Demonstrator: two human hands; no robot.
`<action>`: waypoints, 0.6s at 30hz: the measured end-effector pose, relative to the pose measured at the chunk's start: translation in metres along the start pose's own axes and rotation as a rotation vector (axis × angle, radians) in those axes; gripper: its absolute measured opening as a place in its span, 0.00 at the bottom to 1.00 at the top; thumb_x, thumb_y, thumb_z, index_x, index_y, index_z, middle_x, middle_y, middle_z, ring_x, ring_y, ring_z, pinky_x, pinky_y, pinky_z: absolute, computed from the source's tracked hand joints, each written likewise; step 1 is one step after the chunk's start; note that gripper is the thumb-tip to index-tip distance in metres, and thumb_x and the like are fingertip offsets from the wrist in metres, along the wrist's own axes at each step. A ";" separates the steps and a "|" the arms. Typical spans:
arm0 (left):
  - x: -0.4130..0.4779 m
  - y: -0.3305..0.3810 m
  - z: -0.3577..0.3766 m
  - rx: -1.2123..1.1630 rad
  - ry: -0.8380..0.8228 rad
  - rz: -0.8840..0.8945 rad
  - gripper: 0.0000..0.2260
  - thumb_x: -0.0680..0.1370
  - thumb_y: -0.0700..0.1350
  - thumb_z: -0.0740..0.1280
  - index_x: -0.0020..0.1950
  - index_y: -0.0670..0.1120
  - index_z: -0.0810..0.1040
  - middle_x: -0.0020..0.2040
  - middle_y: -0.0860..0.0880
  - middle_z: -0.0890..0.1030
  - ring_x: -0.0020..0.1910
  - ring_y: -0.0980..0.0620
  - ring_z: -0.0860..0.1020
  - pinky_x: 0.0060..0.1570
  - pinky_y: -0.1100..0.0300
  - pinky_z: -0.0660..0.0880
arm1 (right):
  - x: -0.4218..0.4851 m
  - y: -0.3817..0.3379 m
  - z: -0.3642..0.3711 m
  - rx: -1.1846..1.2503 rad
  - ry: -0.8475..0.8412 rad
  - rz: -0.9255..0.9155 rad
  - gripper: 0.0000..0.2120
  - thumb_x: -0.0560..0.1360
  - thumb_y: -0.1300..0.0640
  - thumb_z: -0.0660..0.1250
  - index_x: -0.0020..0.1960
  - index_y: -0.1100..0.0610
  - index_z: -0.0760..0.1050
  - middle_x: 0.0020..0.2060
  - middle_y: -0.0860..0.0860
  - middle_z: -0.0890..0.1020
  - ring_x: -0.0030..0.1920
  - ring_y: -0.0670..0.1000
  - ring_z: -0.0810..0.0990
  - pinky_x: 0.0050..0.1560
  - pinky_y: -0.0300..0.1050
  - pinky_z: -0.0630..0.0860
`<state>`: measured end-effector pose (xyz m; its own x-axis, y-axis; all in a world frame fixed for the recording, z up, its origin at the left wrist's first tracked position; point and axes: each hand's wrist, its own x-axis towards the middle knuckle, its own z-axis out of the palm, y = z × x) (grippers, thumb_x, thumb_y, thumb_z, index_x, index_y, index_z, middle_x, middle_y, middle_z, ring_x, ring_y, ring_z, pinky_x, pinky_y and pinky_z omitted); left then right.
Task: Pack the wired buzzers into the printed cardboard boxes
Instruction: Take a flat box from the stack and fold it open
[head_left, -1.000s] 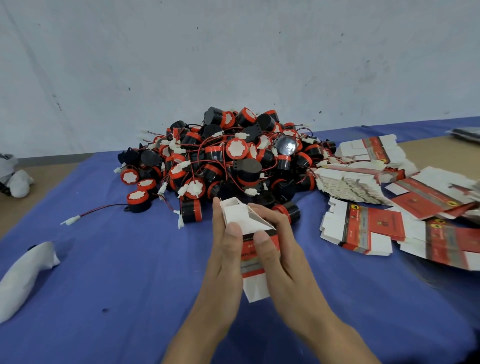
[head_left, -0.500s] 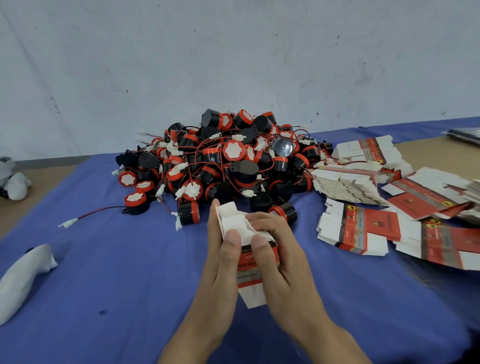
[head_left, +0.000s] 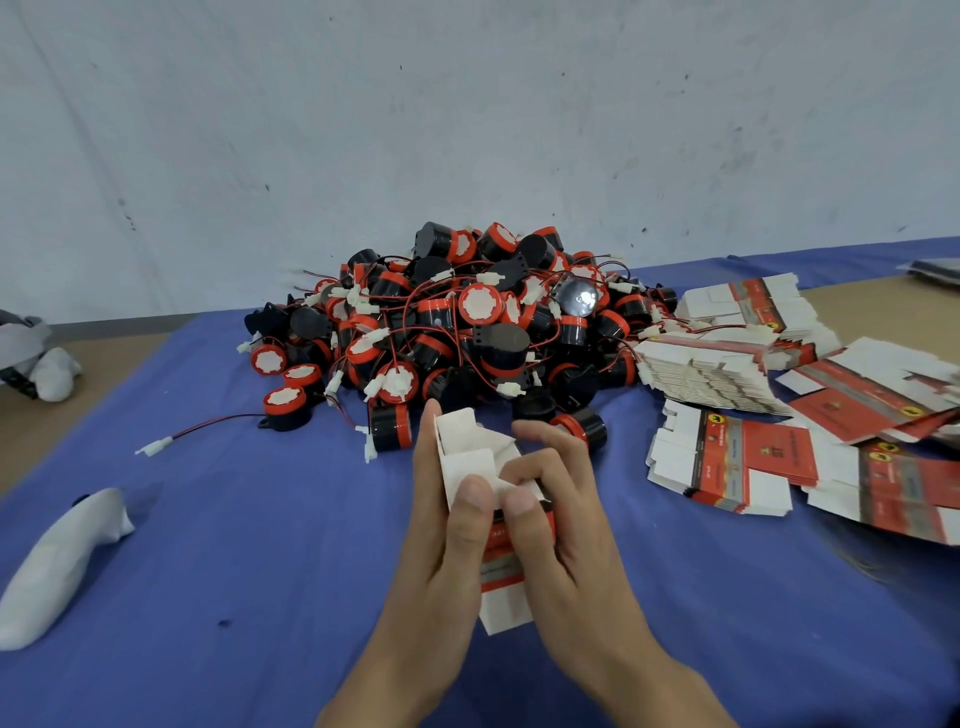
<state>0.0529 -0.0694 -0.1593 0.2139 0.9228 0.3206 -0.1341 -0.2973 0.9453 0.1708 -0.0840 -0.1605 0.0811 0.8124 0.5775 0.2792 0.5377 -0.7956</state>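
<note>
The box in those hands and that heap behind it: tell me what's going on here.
A person is setting up one printed cardboard box, gripping it with the left hand and the right hand, thumbs pressing its white end flaps. No buzzer can be seen in it. The pile of wired buzzers lies just beyond the hands on the blue cloth, and stacks of flat boxes wait to the right.

1 box (head_left: 506, 608), approx. 60 buzzers (head_left: 475, 304), 5 flat-box stacks (head_left: 727, 462), 2 white bundles (head_left: 62, 561).
</note>
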 end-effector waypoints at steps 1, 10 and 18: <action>0.000 0.002 0.000 -0.007 0.004 0.018 0.35 0.73 0.71 0.61 0.78 0.64 0.57 0.63 0.56 0.80 0.60 0.54 0.81 0.49 0.61 0.81 | 0.000 0.000 0.000 0.010 -0.004 0.006 0.16 0.79 0.29 0.54 0.51 0.39 0.71 0.68 0.39 0.66 0.63 0.35 0.74 0.48 0.27 0.74; 0.005 0.006 -0.006 -0.074 0.006 0.026 0.18 0.73 0.59 0.62 0.63 0.61 0.75 0.55 0.51 0.83 0.52 0.52 0.83 0.46 0.58 0.81 | -0.001 -0.003 -0.002 -0.107 0.008 -0.102 0.17 0.78 0.31 0.59 0.61 0.39 0.68 0.68 0.39 0.66 0.70 0.42 0.70 0.58 0.27 0.70; 0.004 0.004 -0.011 -0.062 0.016 0.012 0.13 0.72 0.46 0.62 0.56 0.50 0.73 0.48 0.50 0.81 0.43 0.53 0.81 0.36 0.59 0.79 | -0.003 0.000 -0.001 -0.203 -0.059 -0.172 0.21 0.79 0.41 0.64 0.69 0.47 0.68 0.69 0.44 0.66 0.74 0.52 0.67 0.65 0.31 0.68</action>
<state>0.0424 -0.0643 -0.1554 0.1968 0.9231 0.3303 -0.1964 -0.2929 0.9357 0.1717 -0.0865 -0.1624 -0.0389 0.7278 0.6847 0.4705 0.6178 -0.6300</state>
